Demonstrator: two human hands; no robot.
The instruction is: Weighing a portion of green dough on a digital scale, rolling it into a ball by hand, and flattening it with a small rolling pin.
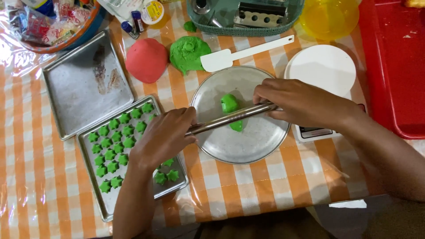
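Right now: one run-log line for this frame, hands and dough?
left hand grips shiny metal rolling pin | right hand grips its other end | pin over small green dough piece | on round metal plate

A bowl-shaped container (53, 26) at the top left corner holds crinkled packets in red, white and blue, under clear plastic wrap. Right of it, at the top edge, lies a small round tub (153, 12) with a yellow-and-white label. Two small dark tubes (132, 24) lie just beside that tub. The kitchen scale's display (313, 131) sits right of the round metal plate, largely hidden.
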